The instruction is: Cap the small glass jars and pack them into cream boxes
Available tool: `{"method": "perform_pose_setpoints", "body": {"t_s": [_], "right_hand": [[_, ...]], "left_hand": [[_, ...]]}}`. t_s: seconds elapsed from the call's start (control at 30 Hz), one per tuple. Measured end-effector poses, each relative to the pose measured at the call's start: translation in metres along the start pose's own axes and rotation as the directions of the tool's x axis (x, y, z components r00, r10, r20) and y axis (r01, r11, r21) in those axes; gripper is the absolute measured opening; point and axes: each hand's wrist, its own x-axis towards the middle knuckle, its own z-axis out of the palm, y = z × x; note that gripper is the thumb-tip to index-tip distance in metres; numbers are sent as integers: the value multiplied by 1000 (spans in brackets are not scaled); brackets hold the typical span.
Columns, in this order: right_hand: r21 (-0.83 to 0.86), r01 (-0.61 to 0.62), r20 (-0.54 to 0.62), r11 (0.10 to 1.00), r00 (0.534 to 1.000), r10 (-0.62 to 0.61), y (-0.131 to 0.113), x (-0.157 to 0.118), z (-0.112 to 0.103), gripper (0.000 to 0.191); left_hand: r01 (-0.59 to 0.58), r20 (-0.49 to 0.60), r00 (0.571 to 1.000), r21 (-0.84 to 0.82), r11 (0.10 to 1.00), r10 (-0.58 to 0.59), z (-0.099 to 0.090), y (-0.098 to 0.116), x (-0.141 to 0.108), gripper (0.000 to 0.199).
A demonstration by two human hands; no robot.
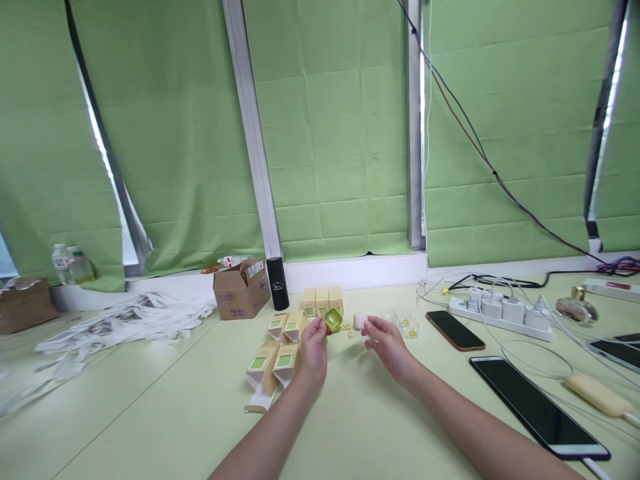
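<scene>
My left hand (314,347) is closed on a small green square container (333,320) whose hollow side shows. To its right, my right hand (387,343) pinches a small pale pink-white piece (359,321) between thumb and fingertips. The two held things are apart, above the table. Beneath and between them lie tiny yellow pieces (347,328). Just beyond my right hand sit clear round containers (409,327) with yellow bits inside. Left of my left hand stand several small tan boxes with green labels (284,362), one with an open white flap.
A cardboard box (240,293) and black cylinder (277,284) stand behind on the left, beside white strips (135,323). At right lie phones (537,403), a power strip (500,318), cables, a cream power bank (599,395) and a glass bottle (577,307).
</scene>
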Motion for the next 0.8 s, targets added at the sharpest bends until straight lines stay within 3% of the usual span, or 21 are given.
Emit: {"method": "perform_pose_setpoints", "body": {"t_s": [0.1,0.23,0.63,0.8], "right_hand": [[213,-85,60,973,995,73,-7,-12,5,42],[319,-117,136,940,988,77,-18,-19,11,41],[342,-55,65,938,997,35,-31,-25,16,43],[316,-21,55,949,998,4,-32,-24,19,47]], "left_hand": [[14,-9,1000,-1,1000,-14,1,1,-1,29],[31,-17,999,11,999,-31,3,2,-4,32],[32,82,996,8,999,-33,13,10,-10,36],[4,61,998,78,997,-9,12,8,-11,41]]}}
